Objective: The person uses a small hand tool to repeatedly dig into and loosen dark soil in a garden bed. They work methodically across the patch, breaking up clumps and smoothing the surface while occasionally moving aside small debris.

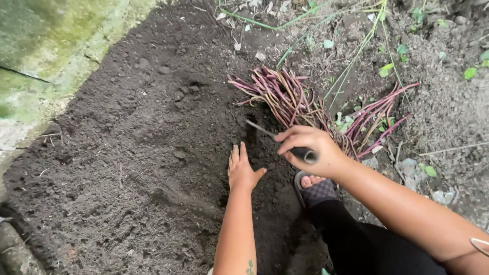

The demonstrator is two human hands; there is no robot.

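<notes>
Trowel [285, 142] sits in my right hand [310, 150], fingers wrapped tight round its dark handle. Its long axis runs from the handle end, near and right, up to the far left, where the thin metal end points at the soil just short of the cuttings. It tilts slightly downward toward the ground, though the blade is blurred and I cannot tell its shape.

My left hand [242, 170] lies flat and open on the soil [132, 153], fingers together pointing away from me, holding nothing, just left of the trowel's tip.

Judging from what shows, the bed looks loosened and dark already, with a shallow hollow between my hands. The bundle of purple-red cuttings [300, 107] lies unplanted on the far right edge of the bed, so planting seems mostly left to do.

My sandalled foot [313, 186] rests near, below my right hand. A mossy wall [46, 56] borders the bed on the far left.
</notes>
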